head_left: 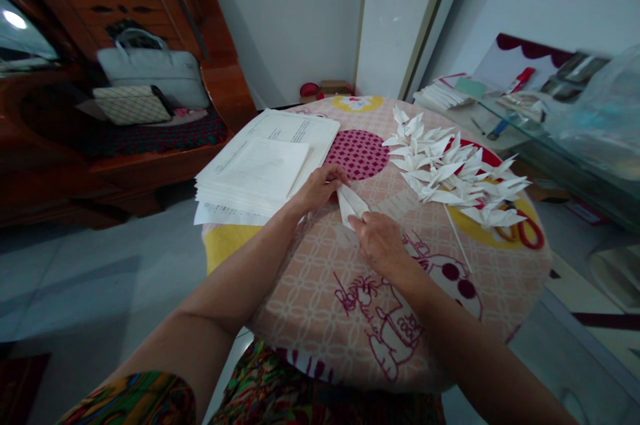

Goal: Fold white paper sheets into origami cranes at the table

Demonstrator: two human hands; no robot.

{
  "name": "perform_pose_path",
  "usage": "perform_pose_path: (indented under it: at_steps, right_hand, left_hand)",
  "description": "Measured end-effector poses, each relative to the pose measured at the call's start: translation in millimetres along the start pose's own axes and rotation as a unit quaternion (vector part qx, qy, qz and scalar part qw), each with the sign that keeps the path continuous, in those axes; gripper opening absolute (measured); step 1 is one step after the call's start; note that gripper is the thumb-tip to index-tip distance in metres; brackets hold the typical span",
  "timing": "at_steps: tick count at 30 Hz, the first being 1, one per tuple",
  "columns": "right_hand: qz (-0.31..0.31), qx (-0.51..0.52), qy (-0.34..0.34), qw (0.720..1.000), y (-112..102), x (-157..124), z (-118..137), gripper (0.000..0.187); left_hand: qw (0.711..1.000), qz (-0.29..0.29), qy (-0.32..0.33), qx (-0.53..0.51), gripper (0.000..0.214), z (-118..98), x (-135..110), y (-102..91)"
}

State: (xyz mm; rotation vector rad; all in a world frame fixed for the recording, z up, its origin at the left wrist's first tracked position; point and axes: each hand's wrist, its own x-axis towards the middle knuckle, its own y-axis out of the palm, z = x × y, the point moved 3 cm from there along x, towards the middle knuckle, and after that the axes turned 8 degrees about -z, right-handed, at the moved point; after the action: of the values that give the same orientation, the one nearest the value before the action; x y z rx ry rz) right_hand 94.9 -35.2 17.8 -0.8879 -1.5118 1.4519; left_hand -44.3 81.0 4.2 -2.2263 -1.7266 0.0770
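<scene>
Between my hands, over the middle of the cloth-covered table point(310, 285), is a small piece of folded white paper point(353, 202). My left hand point(323, 186) has its fingers closed at the paper's upper left end. At its lower right edge, my right hand point(379, 236) pinches the paper between thumb and fingers. To the right lies a heap of folded paper cranes point(445, 162), their pointed wings overlapping. On the left, smaller blank sheets point(273, 165) rest on a thick stack of printed paper point(250, 135).
Red-handled scissors point(531, 233) lie partly under the cranes, near a thin white stick point(457, 238). A glass-topped side table point(540, 135) with papers and a plastic bag point(600, 118) stands at right. A wooden bench point(220, 72) at left holds a grey bag point(155, 75).
</scene>
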Motion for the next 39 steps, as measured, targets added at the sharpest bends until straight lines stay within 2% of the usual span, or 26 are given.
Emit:
perform_pose_path:
  at_steps: [2,5,9,15,18,21,24,26,29,33,36,39]
  right_hand:
    - [0.007,0.001,0.002,1.000,0,1,0,0.031]
    - [0.007,0.004,0.002,1.000,1,1,1,0.032]
    - [0.003,0.008,0.003,1.000,1,1,1,0.032]
    - [0.017,0.002,0.009,1.000,-1,2,2,0.031]
    - [0.025,-0.003,0.019,1.000,-2,4,2,0.032]
    - [0.034,-0.006,0.026,0.999,-2,5,3,0.032]
    - [0.030,-0.008,0.024,0.999,-2,4,3,0.032]
    - [0.027,-0.009,0.022,0.999,-1,4,3,0.032]
    - [0.024,-0.010,0.018,0.999,-1,4,3,0.031]
    - [0.022,-0.011,0.017,1.000,-1,4,4,0.029]
    - [0.022,-0.014,0.018,0.999,-1,4,4,0.029]
    - [0.027,-0.017,0.015,0.999,-1,5,4,0.028]
  left_hand:
    - [1.000,0.003,-0.023,-0.021,0.007,2,0,-1.1]
    - [0.996,0.036,-0.056,-0.065,0.013,6,-1,-2.2]
    - [0.995,0.060,-0.053,-0.061,0.021,12,0,-4.2]
    - [0.994,-0.048,-0.030,0.094,0.022,16,2,0.0]
    - [0.989,-0.075,-0.011,0.131,0.022,14,0,3.4]
    - [0.995,-0.057,-0.010,0.087,0.020,14,-2,2.8]
    - [0.998,-0.009,-0.055,-0.013,0.018,15,-2,2.0]
    - [0.995,0.003,-0.089,-0.052,0.016,16,0,2.7]
    - [0.994,-0.023,-0.107,-0.004,0.015,17,4,4.6]
    - [0.991,-0.069,-0.028,0.107,0.021,13,8,5.5]
    - [0.986,-0.076,0.038,0.141,0.023,10,6,4.8]
    - [0.977,-0.084,0.073,0.180,0.022,8,2,3.6]
